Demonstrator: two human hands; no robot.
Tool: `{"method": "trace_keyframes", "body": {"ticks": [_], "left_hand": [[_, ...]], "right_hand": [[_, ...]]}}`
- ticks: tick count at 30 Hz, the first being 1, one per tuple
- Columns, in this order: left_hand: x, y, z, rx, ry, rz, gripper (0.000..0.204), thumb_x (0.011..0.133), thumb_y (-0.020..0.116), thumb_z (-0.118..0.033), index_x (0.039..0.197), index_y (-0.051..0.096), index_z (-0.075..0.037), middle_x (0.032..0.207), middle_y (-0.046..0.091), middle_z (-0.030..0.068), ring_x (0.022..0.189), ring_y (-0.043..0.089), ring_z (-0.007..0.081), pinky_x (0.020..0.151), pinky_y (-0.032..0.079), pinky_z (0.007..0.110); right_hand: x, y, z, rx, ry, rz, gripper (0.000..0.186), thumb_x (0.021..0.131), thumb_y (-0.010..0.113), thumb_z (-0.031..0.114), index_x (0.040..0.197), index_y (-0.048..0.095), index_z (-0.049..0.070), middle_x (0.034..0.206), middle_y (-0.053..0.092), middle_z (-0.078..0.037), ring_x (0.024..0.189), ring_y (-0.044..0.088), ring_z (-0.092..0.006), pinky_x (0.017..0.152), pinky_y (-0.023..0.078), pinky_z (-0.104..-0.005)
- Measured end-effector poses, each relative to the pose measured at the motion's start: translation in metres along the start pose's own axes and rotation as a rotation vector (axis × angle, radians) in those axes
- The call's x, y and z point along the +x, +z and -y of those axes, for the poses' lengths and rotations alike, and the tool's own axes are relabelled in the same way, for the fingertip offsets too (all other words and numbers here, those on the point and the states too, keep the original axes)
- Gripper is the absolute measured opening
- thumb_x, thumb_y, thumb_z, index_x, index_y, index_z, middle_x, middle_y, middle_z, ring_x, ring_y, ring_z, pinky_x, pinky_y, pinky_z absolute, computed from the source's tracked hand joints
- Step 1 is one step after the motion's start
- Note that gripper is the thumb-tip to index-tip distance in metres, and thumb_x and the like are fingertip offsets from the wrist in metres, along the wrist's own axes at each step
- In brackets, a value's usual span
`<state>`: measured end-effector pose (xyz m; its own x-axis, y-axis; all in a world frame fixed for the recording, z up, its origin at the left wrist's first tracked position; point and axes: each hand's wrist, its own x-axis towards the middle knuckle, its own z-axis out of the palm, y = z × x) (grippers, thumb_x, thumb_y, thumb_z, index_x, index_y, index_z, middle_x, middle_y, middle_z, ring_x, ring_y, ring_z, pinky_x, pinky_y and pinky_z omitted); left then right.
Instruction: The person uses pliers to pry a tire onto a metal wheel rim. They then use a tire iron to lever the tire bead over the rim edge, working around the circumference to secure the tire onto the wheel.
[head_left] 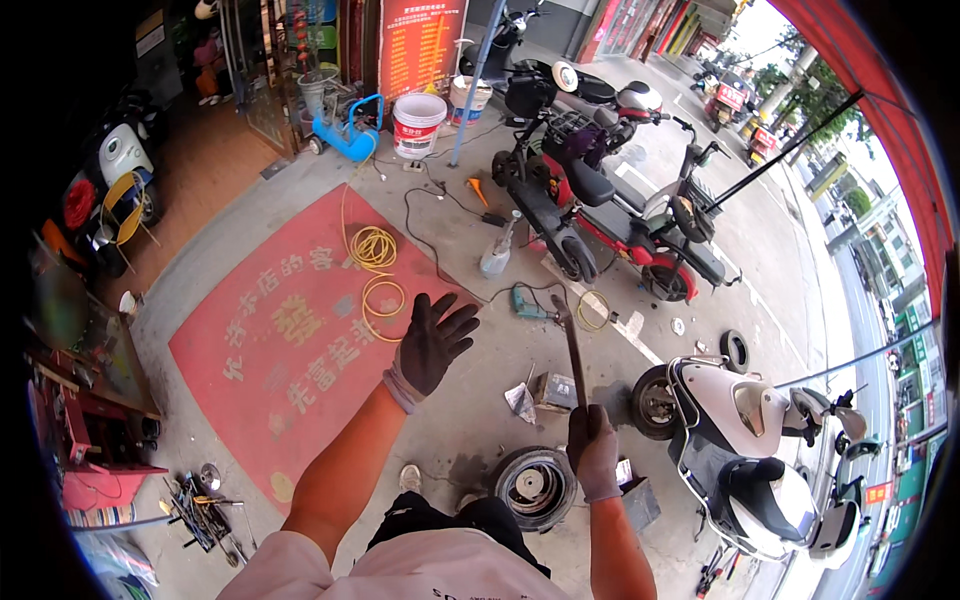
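Note:
My left hand [428,345], in a dark-palmed grey work glove, is raised over the edge of the red mat with its fingers spread and nothing in it. My right hand [593,450], gloved the same way, is wrapped round the lower end of a long dark metal bar [575,355]. The bar points up and away, and its far end looks wider. Below and left of that hand, a tyre [503,497] with a wheel rim [530,487] inside lies flat on the ground by my feet.
A teal power tool [532,304], a small metal box [554,392] and a spray bottle [497,250] stand ahead. A yellow hose [374,250] lies coiled on the red mat [250,330]. Parked scooters [745,410] line the right. Loose tools [205,512] lie at the lower left.

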<state>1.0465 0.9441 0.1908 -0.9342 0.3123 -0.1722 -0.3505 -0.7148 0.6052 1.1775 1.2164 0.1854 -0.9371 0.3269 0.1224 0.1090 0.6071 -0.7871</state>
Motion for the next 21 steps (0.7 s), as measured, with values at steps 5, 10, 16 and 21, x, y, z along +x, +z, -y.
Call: {"method": "trace_keyframes", "body": {"ticks": [5, 10, 16, 21], "left_hand": [[0.065, -0.01, 0.019, 0.268, -0.213, 0.077, 0.047, 0.104, 0.037, -0.044, 0.128, 0.051, -0.006, 0.124, 0.062, 0.0151, 0.111, 0.062, 0.0287, 0.087, 0.052, 0.037], [0.088, 0.054, 0.045, 0.441, -0.371, 0.316, 0.046, 0.102, 0.037, -0.042, 0.125, 0.053, -0.005, 0.115, 0.065, 0.0188, 0.106, 0.064, 0.0303, 0.09, 0.05, 0.041], [0.168, 0.09, 0.046, 0.358, -0.169, -0.002, 0.02, 0.086, 0.071, -0.008, 0.1, 0.058, 0.0, 0.085, 0.066, 0.009, 0.073, 0.067, 0.0212, 0.068, 0.059, 0.037], [0.229, 0.102, 0.038, 0.553, 0.229, 0.081, 0.008, 0.086, 0.066, 0.001, 0.092, 0.062, -0.002, 0.083, 0.068, 0.0084, 0.074, 0.067, 0.0196, 0.068, 0.056, 0.033]], "right_hand": [[0.007, 0.023, 0.041, -0.077, 0.052, 0.031, 0.017, 0.097, 0.057, 0.018, 0.101, 0.063, 0.003, 0.078, 0.063, -0.021, 0.067, 0.063, -0.0254, 0.063, 0.047, -0.0386], [0.033, 0.041, 0.016, -0.031, -0.034, -0.027, 0.02, 0.095, 0.054, 0.021, 0.111, 0.058, 0.009, 0.093, 0.065, -0.026, 0.084, 0.063, -0.046, 0.067, 0.048, -0.0527], [0.081, 0.05, 0.017, 0.031, -0.055, -0.063, 0.011, 0.095, 0.057, 0.017, 0.1, 0.057, 0.008, 0.074, 0.062, -0.019, 0.068, 0.063, -0.0407, 0.057, 0.047, -0.0481], [0.116, 0.032, -0.007, 0.46, 0.217, 0.138, 0.012, 0.097, 0.056, 0.017, 0.091, 0.059, 0.006, 0.068, 0.054, -0.006, 0.055, 0.05, -0.0197, 0.052, 0.042, -0.032]]}}
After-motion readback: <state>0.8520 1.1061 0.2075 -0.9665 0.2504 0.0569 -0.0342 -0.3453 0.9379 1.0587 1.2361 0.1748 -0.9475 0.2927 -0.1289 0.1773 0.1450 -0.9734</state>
